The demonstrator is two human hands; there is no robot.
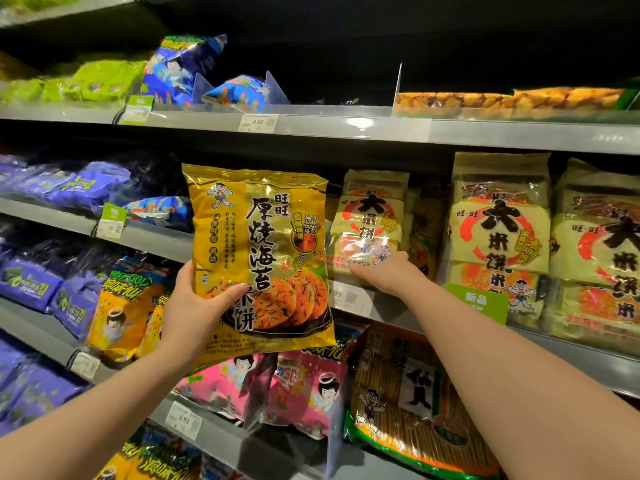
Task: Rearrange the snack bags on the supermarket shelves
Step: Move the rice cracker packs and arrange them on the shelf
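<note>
Item one: we log the left hand (194, 306) gripping the gold snack bag (263, 244) at its lower left corner, thumb (228, 292) curled over the front and the other fingers hidden behind. The bag is upright, held in the air in front of the middle shelf (388, 310). Item two: just right of the gold bag, we note the right hand (388, 271), palm down with fingers stretched out flat, touching the bottom edge of a pale rice-cracker bag (370, 216) standing on that shelf. Item three: pink snack bags (304, 386) sit directly below the gold bag.
</note>
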